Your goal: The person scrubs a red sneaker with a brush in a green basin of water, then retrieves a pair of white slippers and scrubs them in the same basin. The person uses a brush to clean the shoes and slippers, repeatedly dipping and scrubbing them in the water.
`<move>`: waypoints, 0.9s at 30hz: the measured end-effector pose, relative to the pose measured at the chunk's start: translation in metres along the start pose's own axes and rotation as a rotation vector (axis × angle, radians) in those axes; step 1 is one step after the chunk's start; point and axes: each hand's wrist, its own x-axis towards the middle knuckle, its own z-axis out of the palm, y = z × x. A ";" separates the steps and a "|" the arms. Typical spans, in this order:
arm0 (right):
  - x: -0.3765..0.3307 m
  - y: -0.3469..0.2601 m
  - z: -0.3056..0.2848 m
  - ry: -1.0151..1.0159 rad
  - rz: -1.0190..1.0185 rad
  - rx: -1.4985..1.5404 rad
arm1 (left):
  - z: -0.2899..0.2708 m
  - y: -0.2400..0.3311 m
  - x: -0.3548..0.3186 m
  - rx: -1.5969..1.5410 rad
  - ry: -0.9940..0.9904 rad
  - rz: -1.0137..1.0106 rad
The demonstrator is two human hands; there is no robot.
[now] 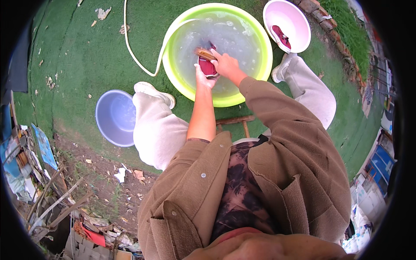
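My left hand [205, 78] is closed round a dark red shoe [207, 67] with a white sole edge, held over the near part of a big lime-green basin [264, 69]. In my right hand [226, 66] is a wooden scrubbing brush [205, 53], its bristle end reaching across the shoe's upper part. Cloudy, sudsy water [229, 39] fills the basin around them. Part of the shoe is hidden by the brush and my fingers. Another dark red shoe [281, 37] leans inside a pink basin [299, 24] at the far right.
A pale hose [128, 43] curves over the green turf and into the lime-green basin's left side. By my left leg stands a blue-violet bucket [116, 118]. Behind the basin's near rim is a wooden stool [236, 120]. Scrap wood and litter [60, 203] lie at the lower left.
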 end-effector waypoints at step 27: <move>-0.039 0.003 -0.011 0.240 -0.050 0.025 | -0.008 0.012 0.017 0.086 -0.085 0.125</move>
